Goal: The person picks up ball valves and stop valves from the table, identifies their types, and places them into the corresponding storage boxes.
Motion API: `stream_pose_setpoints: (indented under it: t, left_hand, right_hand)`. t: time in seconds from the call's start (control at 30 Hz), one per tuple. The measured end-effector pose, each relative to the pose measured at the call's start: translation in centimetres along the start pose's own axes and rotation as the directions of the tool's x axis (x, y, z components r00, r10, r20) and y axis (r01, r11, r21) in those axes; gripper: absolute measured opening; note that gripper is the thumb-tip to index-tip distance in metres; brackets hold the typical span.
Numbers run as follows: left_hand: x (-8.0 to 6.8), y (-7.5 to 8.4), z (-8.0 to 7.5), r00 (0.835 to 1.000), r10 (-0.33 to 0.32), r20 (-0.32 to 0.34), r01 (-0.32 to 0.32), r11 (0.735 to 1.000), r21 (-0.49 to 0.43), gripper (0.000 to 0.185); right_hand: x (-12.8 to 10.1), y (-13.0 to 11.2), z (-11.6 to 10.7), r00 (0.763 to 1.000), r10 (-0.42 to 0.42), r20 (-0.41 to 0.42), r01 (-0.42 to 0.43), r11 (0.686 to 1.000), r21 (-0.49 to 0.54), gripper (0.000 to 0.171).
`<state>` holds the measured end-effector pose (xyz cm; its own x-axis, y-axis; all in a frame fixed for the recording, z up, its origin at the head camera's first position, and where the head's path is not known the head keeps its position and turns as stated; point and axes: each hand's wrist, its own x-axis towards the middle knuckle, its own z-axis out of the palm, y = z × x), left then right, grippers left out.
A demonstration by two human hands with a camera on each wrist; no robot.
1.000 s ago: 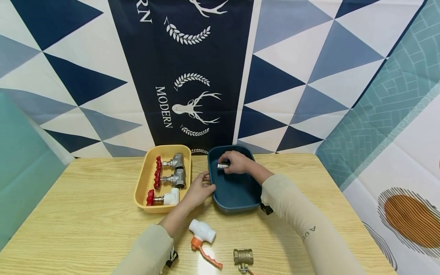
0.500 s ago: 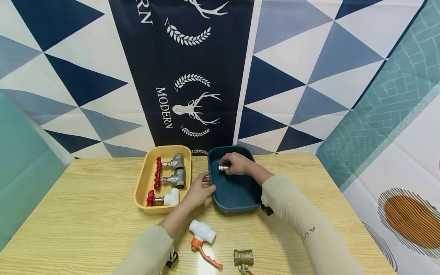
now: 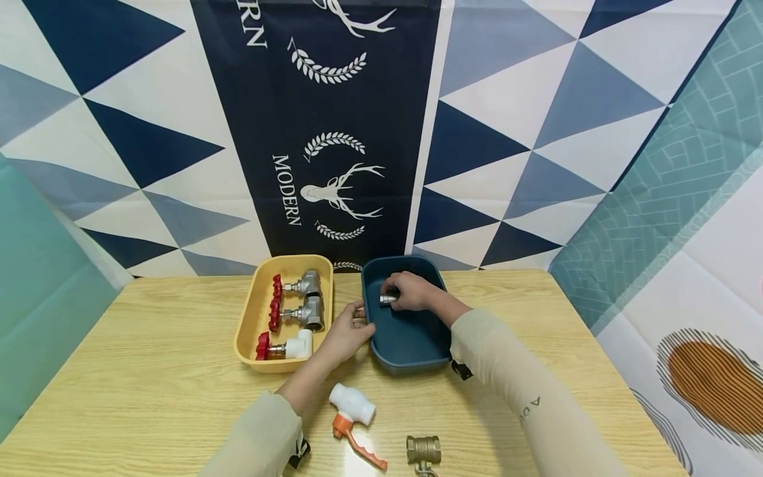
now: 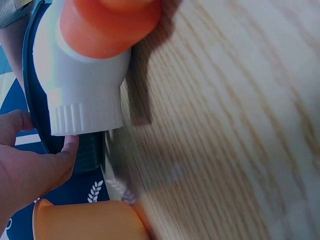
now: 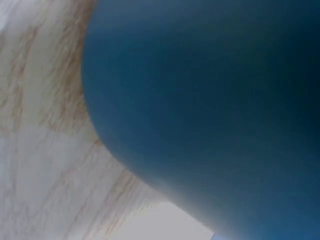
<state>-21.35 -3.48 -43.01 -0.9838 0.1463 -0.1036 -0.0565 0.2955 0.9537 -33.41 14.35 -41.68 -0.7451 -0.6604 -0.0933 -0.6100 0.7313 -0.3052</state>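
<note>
A cloth backdrop of navy, grey and white triangles, with a dark panel bearing a white stag and the word MODERN, hangs behind a pale wood-grain tabletop (image 3: 149,371).

The right hand (image 3: 411,292) reaches down into the dark blue tray (image 3: 411,348), its fingers curled round a small silver metal fitting (image 3: 389,299) that sits low in the tray's far part, at the fingertips. That grip is closed on the fitting. The right wrist view shows only the tray's blue wall close up and a strip of tabletop, so nothing more of the grip can be read there.

The left hand (image 3: 348,331) holds the blue tray's left rim, thumb over the edge and fingers against the outer wall; the left wrist view shows the thumb (image 4: 62,160) lying on the dark rim (image 4: 32,100).

Just to the left of the left hand stands a yellow tray (image 3: 250,331) with three valves in a row: two silver ones with red handwheels (image 3: 301,286) and (image 3: 301,311), and a white one with a red handwheel (image 3: 286,347) nearest the person.

On the near side of the left hand, close to the forearm, lies a white plastic ball valve with an orange lever (image 3: 353,412). Further to its right, below the right forearm, a brass valve (image 3: 424,450) rests at the frame's lower edge.
</note>
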Motion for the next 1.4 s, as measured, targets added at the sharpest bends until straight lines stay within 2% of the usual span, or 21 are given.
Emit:
stream_pose_setpoints:
  t: [0.53,1.03,1.4]
  left_hand:
    - [-0.2,0.2,0.1,1.000,0.001,0.008,-0.001,1.000,0.000,0.059]
    - [-0.2,0.2,0.1,1.000,-0.004,0.008,0.004,1.000,0.006,0.059]
    - [-0.3,0.1,0.1,1.000,-0.010,0.001,0.010,1.000,0.009,0.058]
  right_hand:
    - [-0.3,0.2,0.2,1.000,0.022,-0.004,-0.022,1.000,-0.003,0.034]
    - [-0.8,0.3,0.5,0.999,0.030,-0.020,-0.029,0.998,0.054,0.033]
    - [-1.9,0.3,-0.1,0.992,-0.003,-0.128,0.008,0.999,0.043,0.034]
